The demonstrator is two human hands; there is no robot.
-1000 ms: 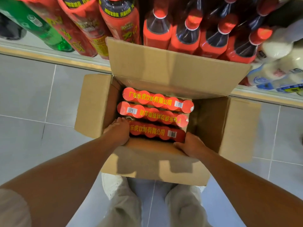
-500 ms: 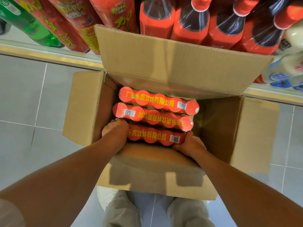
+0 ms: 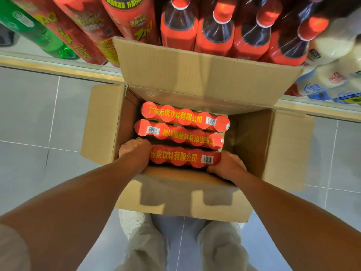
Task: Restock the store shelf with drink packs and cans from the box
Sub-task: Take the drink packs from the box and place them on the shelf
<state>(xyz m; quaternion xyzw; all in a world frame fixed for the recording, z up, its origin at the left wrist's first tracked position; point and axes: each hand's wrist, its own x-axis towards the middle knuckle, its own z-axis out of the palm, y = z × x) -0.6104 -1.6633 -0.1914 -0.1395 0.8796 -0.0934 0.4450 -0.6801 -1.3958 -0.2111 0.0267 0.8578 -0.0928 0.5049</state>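
Note:
An open cardboard box (image 3: 105,122) stands on the floor before the shelf. Inside lie three shrink-wrapped red packs of cans with yellow lettering, side by side. The nearest pack (image 3: 183,157) is held at both ends: my left hand (image 3: 134,151) grips its left end, fingers curled down beside it, and my right hand (image 3: 226,165) grips its right end. The middle pack (image 3: 179,133) and the far pack (image 3: 185,116) lie untouched behind it. My fingertips are hidden inside the box.
The shelf's edge (image 3: 58,69) runs across the top. On it stand large red-labelled bottles (image 3: 214,34), a green bottle (image 3: 39,34) at the left and white bottles (image 3: 336,61) at the right. Box flaps stick out on every side. My legs and shoe (image 3: 132,222) are below the box.
The view has drawn closer to the box. Both hands have stayed at the ends of the nearest pack, which sits slightly higher against the near wall.

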